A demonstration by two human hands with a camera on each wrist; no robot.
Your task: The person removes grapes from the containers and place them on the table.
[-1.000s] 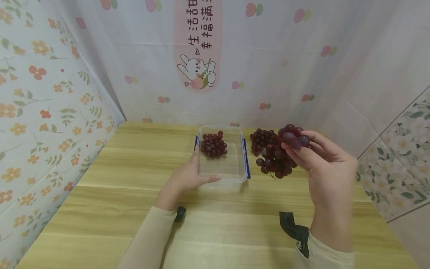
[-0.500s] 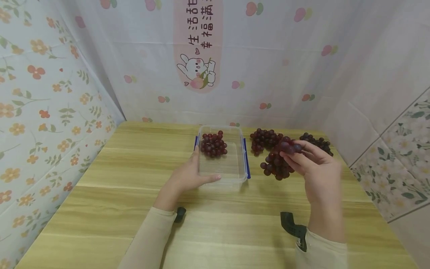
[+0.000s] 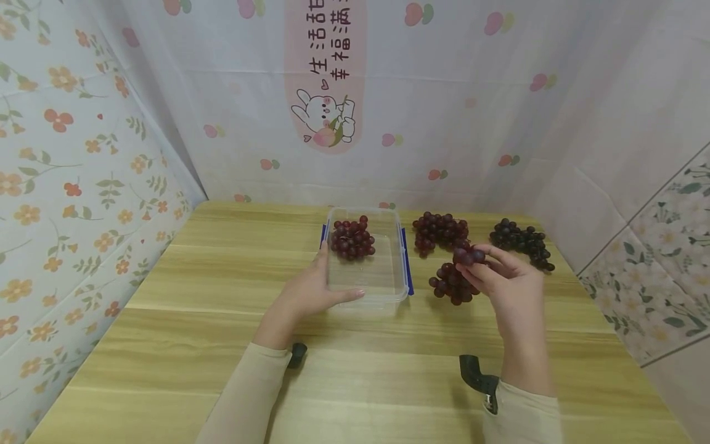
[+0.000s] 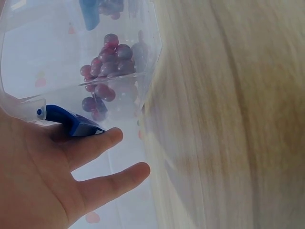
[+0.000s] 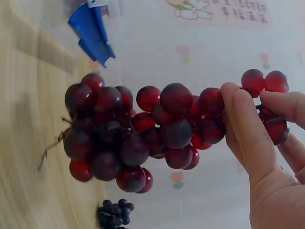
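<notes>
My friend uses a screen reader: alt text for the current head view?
A right hand pinches a bunch of round dark-red grapes; the left hand rests against a clear rectangular plastic box with another red bunch inside. A third red bunch and a blackish bunch lie on the wood-grain table.

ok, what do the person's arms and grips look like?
Cream long sleeves, plain. Left grip and right grip bare: no gloves or rings visible. A black fitting pokes out at each cuff; the right one is curved, with a small metallic bit.

Soft, even light, faint shadows, pale sheen on the tabletop (image 3: 366,379).
</notes>
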